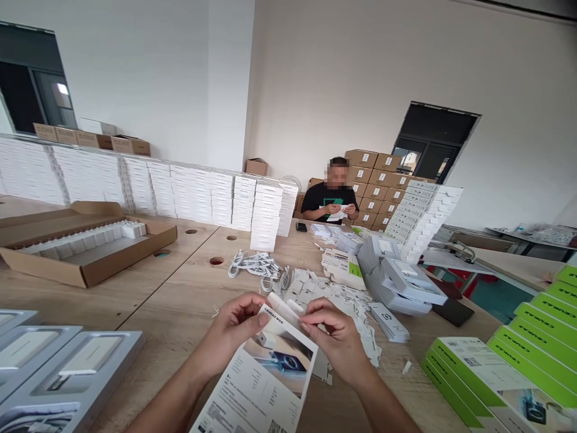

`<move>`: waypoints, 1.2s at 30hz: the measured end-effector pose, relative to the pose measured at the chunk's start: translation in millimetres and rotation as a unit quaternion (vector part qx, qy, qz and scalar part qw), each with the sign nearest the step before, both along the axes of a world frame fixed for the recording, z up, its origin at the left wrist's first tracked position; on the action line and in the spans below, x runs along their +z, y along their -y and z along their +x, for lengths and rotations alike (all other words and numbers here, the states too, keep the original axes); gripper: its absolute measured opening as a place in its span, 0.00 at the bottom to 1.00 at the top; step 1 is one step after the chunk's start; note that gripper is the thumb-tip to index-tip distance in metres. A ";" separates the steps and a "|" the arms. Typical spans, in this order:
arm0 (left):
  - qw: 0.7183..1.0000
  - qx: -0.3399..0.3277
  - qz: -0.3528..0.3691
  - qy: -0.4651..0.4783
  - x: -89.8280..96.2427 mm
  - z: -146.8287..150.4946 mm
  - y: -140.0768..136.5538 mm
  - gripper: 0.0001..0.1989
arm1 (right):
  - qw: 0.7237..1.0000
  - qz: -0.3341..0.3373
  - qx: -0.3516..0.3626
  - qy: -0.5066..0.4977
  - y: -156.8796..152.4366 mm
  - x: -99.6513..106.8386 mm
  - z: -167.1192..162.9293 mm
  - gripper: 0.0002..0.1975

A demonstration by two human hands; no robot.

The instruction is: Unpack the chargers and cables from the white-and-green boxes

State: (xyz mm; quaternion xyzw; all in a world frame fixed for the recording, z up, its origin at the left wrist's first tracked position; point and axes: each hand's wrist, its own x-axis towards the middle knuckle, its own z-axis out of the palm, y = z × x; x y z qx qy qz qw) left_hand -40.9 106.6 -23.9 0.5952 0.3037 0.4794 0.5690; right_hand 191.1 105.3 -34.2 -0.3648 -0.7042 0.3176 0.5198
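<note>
My left hand (240,325) pinches the upper left corner of a white printed cardboard box (259,376), with its thumb on the front face. My right hand (336,337) has its thumb and fingers closed on the raised flaps at the box's upper right edge. The box is tilted, its front showing a picture of a dark blue device and small text. Its bottom end runs out of view. Just beyond my hands lies a heap of small white paper pieces (322,288), and bundled white cables (261,264) lie behind to the left.
Grey trays (97,376) with white devices stand at left, behind them an open brown carton (106,264). Stacked white boxes (193,192) line the far side. Green-and-white boxes (478,379) pile up at right. Opposite sits a co-worker (331,198), holding something white.
</note>
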 end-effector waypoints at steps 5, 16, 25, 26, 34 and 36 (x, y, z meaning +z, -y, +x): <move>0.998 -0.020 0.042 -0.035 -1.2 0.2 2.9 0.11 | 0.981 -0.149 0.020 -0.122 -2.3 -3.7 1.0 0.12; 0.998 -0.050 -0.002 -0.031 -5.9 4.0 6.4 0.20 | 0.917 -0.327 0.140 -0.182 2.0 -6.1 -3.7 0.14; 0.997 -0.030 0.031 -0.061 -9.1 2.5 1.2 0.17 | 0.953 -0.245 0.133 -0.115 3.5 -4.1 -3.2 0.13; 0.997 -0.031 0.035 -0.057 -9.3 2.7 1.1 0.16 | 0.954 -0.244 0.131 -0.113 3.7 -4.0 -3.3 0.13; 0.997 -0.023 0.044 -0.067 -9.4 3.6 2.5 0.16 | 0.962 -0.228 0.105 -0.106 3.1 -4.9 -5.9 0.12; 0.998 -0.025 0.040 -0.052 -10.0 3.3 1.0 0.13 | 0.961 -0.227 0.119 -0.105 4.1 -2.8 -5.2 0.11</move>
